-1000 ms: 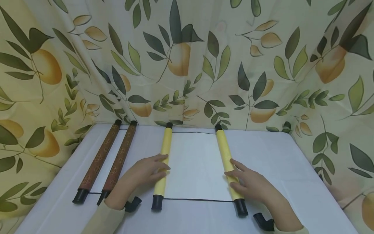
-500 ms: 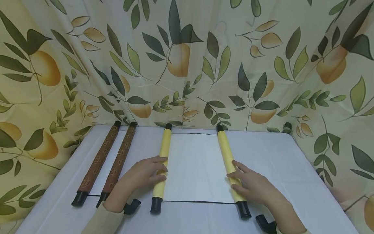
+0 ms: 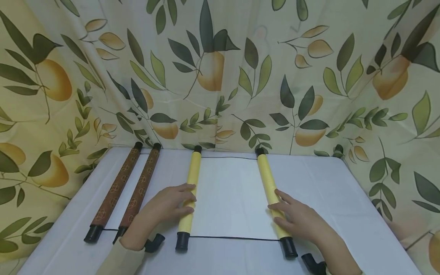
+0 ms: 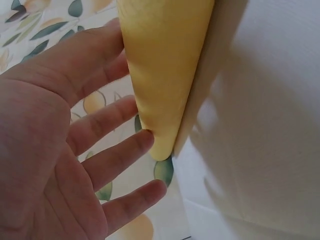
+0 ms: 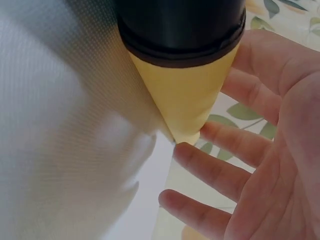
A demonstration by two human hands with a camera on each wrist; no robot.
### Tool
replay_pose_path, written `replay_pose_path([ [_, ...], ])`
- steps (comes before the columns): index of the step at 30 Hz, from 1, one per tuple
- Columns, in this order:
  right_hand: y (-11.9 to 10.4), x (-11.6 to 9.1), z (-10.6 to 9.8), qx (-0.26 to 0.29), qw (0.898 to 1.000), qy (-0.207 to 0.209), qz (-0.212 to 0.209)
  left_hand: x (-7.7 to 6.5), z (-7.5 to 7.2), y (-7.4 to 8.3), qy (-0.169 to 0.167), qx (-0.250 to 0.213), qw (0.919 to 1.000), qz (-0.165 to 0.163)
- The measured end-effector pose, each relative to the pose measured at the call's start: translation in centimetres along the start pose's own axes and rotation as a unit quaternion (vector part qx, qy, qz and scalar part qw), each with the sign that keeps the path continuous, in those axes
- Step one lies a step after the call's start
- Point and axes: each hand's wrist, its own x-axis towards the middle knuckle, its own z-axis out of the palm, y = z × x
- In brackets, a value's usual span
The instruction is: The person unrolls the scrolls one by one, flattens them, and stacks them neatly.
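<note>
A yellow scroll lies partly unrolled, its left roll (image 3: 194, 164) and right roll (image 3: 265, 168) capped in black, with a blank white sheet (image 3: 233, 198) between them. My left hand (image 3: 170, 202) rests on the left roll from its outer side, fingers spread and loosely bent. On the other roll, my right hand (image 3: 297, 215) lies the same way, its fingertips over the yellow surface. In the left wrist view, spread fingers touch the side of the yellow roll (image 4: 165, 65). The right wrist view has the black end cap (image 5: 182, 30) up close, with loosely extended fingers beside the roll.
To the left, a brown patterned scroll (image 3: 115, 187) lies with its two rolls close together, partly behind the left forearm. A black curved fitting (image 3: 154, 243) shows by the left wrist. Behind the white-covered table (image 3: 347, 206) hangs a leaf-and-fruit curtain (image 3: 247, 68).
The two yellow rolls have moved slightly apart, left one leftward and right one rightward, widening the white sheet between them. Both hands moved along with them.
</note>
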Motion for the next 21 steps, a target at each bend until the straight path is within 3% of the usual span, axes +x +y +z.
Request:
replay_pose_path([
  [10, 0.09, 0.10, -0.18, 0.006, 1.000, -0.007, 0.008, -0.22, -0.24, 0.18, -0.003, 0.000, 0.9998, -0.019],
  [21, 0.50, -0.19, -0.38, 0.007, 1.000, -0.007, 0.017, 0.09, -0.29, -0.16, 0.005, 0.022, 0.9997, 0.005],
])
